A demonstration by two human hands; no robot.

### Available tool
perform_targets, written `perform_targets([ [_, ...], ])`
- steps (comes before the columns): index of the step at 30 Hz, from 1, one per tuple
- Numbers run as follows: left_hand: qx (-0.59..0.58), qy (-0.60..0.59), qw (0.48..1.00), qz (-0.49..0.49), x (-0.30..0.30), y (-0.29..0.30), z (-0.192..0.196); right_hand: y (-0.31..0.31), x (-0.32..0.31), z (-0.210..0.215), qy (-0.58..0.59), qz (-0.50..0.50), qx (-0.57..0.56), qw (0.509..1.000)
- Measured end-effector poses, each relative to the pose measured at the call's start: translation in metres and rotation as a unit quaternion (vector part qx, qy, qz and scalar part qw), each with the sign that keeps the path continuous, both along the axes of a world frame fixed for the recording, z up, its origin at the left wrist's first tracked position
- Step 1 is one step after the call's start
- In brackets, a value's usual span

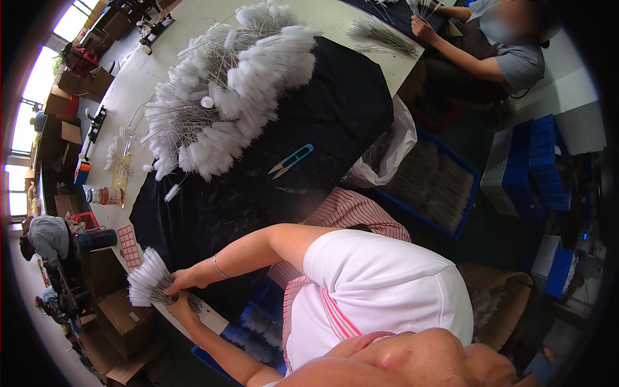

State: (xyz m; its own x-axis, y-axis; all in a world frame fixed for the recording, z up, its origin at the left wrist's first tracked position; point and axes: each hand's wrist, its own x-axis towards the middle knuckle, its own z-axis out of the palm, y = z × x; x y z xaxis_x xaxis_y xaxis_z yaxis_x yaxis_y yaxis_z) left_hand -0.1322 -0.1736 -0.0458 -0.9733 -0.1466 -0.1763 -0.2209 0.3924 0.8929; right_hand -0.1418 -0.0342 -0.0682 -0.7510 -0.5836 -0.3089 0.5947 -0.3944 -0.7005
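Note:
Out at the table's left edge, both my hands are closed round a bundle of small wire brushes (149, 278) with white bristles. My right hand (184, 280), a bracelet on its wrist, grips the bundle from above at the wire stems. Just below it, my left hand (184, 307) wraps the stems, its fingers partly hidden. The bristle ends fan out to the left, and some wire ends stick out beside my left hand. A large heap of similar white brushes (225, 90) lies on a black cloth (335, 97). Blue-handled thread snips (291, 161) rest on that cloth.
Glass jars (106, 196), a red-and-white label sheet (129, 247) and small clamp fixtures (95, 129) stand along the left side. A blue crate (461, 219) of brushes and a white bag (393, 148) are at the right. A co-worker (490, 58) holds brushes at the far right.

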Motion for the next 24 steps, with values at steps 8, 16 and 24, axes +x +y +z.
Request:
perform_targets([
  [8, -0.162, 0.081, 0.983, -0.023, 0.004, 0.015, -0.015, 0.008, 0.024, -0.003, -0.017, -0.015, -0.085, 0.996],
  [16, -0.427, 0.019, 0.901, -0.070, -0.003, 0.036, -0.012, 0.025, 0.017, -0.029, -0.040, -0.062, -0.173, 0.982],
  [24, -0.430, 0.002, 0.903, -0.023, 0.005, 0.036, -0.009, -0.014, 0.014, -0.056, 0.006, -0.022, -0.189, 0.982],
])
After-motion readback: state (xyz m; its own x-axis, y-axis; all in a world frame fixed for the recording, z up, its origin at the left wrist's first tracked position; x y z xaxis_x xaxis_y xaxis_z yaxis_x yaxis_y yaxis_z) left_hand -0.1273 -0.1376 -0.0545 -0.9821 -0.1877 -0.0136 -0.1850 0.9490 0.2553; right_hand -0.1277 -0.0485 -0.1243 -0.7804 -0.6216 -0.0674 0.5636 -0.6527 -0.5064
